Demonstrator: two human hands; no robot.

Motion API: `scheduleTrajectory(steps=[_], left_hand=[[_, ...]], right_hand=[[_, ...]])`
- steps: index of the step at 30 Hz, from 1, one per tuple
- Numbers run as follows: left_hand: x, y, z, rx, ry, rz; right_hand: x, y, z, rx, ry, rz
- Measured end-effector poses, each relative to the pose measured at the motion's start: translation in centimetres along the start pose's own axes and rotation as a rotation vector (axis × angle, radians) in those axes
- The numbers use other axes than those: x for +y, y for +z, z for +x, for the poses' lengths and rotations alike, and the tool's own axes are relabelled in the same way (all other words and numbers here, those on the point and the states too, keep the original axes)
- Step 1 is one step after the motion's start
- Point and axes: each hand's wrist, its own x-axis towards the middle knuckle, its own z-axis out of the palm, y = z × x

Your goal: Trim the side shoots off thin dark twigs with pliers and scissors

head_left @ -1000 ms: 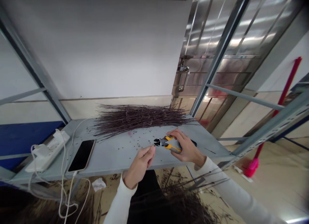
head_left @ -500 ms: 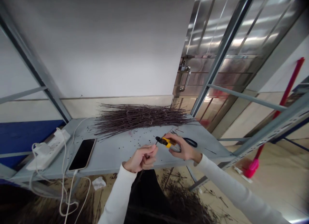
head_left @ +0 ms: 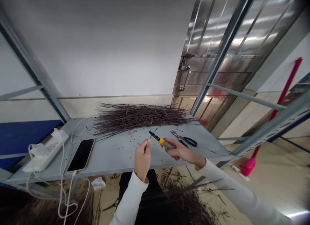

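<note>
My left hand [head_left: 142, 155] is closed in a pinch round a thin dark twig [head_left: 155, 131], whose tip sticks up past the fingers. Yellow-and-grey cutting pliers [head_left: 162, 142] are gripped in my right hand [head_left: 180, 149], their black jaws pointing left and lying against the twig just above my left fingertips. Whether the jaws are closed on it I cannot tell. Behind both hands a long pile of dark twigs [head_left: 142, 116] lies along the back of the grey shelf [head_left: 113, 157]. Black-handled scissors [head_left: 187, 140] rest to the right, beyond my right hand.
At the left are a phone [head_left: 81, 155] with a cable and a white power strip [head_left: 47, 150]. Small dark bits dot the shelf. Below it, more twigs [head_left: 189, 202] lie in a heap, with crumpled tissue [head_left: 98, 183]. Metal uprights stand at both sides.
My left hand has turned more upright with the twig. The pliers have rotated and shifted slightly left, and the scissors now show more fully. More twig ends appear below, near my right sleeve.
</note>
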Motion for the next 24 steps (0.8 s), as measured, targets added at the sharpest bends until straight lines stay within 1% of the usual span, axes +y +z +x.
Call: scheduleTrajectory(steps=[1, 3, 5, 8, 10, 12, 14, 19, 21, 24], left_hand=[[-0.2, 0.0, 0.1, 0.009, 0.023, 0.060], [-0.6, 0.1, 0.3, -0.018, 0.036, 0.112], [-1.1, 0.4, 0.5, -0.052, 0.043, 0.154], [-1.9, 1.2, 0.7, -0.091, 0.036, 0.203], [-2.3, 1.7, 0.8, -0.100, 0.026, 0.226], [-2.6, 2.2, 0.9, -0.095, 0.017, 0.245], [-2.8, 2.5, 1.1, -0.080, 0.014, 0.261], [-3.2, 2.3, 1.2, -0.083, 0.052, 0.279], [-3.6, 2.0, 1.3, -0.077, 0.079, 0.285], [-4.4, 1.7, 1.4, 0.001, 0.130, 0.309]], right_hand=[[-0.5, -0.1, -0.2, 0.018, 0.053, -0.038], [-1.4, -0.6, -0.7, 0.035, 0.152, -0.121], [-2.2, -1.3, -0.9, 0.009, 0.227, -0.215], [-3.5, -2.3, -1.0, -0.048, 0.301, -0.395], [-4.1, -2.7, -0.8, -0.045, 0.312, -0.564], [-4.5, -2.5, -0.6, 0.004, 0.275, -0.739], [-4.4, -2.0, -0.5, 0.071, 0.225, -0.848], [-2.8, -0.8, -0.3, 0.169, 0.195, -0.879], [-2.0, -0.7, -0.3, 0.185, 0.154, -0.807], [-1.2, -0.5, -0.5, 0.200, 0.119, -0.664]])
